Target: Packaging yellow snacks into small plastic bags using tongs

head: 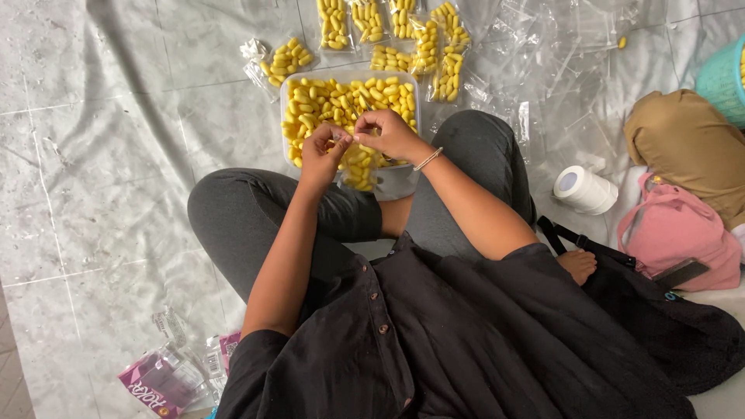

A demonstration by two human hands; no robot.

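The black buttoned shirt (pixel 434 341) fills the near edge, and past it the crossed legs in dark grey trousers (pixel 256 217) spread over the grey plastic sheet (pixel 101 155) on the floor. To the right lie a tan bag (pixel 691 147), a pink bag (pixel 675 233) and a white roll of tape (pixel 583 189), all well apart from the hands.

Straight ahead, just beyond the knees, sits a clear rectangular tub (pixel 403 182) full of small yellow pieces (pixel 341 97); its long side runs left to right. Beyond it, filled clear bags (pixel 388 31) of the same pieces lie in a loose row.

Both hands meet over the near half of the tub. The left hand (pixel 322 155) and the right hand (pixel 392 133) are pinched narrow, fingertips almost touching, on the mouth of a small clear bag (pixel 358 167) of yellow pieces. The bag hangs from the fingers toward the person, long axis near to far, the two hands equally close.
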